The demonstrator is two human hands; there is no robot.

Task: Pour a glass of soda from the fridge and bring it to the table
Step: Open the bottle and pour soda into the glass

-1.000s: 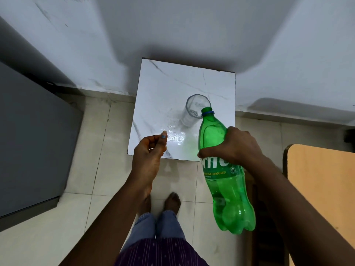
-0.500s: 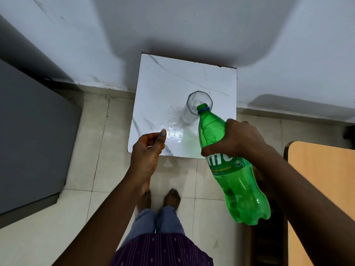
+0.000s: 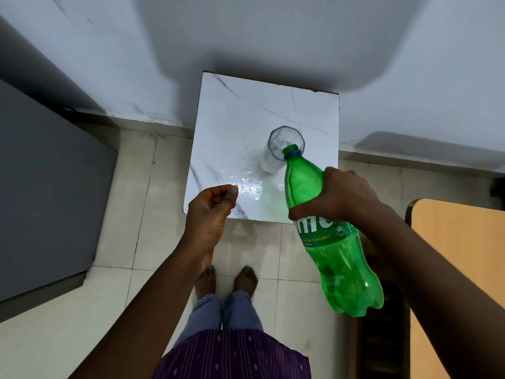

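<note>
Green soda bottle [image 3: 328, 231] is uncapped and tilted, mouth at the near rim of the clear glass [image 3: 284, 147] on the small marble bench [image 3: 232, 113]. You're at the start of the pour; glass looks empty or close to it. Bottle seems low on soda, so tip further, slowly. Right hand [image 3: 336, 196] grip wraps the bottle's shoulder. Left hand [image 3: 210, 206] is loosely curled, pinching something small, probably the cap. Wet patch beside the glass.

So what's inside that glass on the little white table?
The glass looks clear and empty, standing upright on the table. The open green bottle, tilted in the right hand, covers the near rim, so any first trickle there is hidden.
</note>
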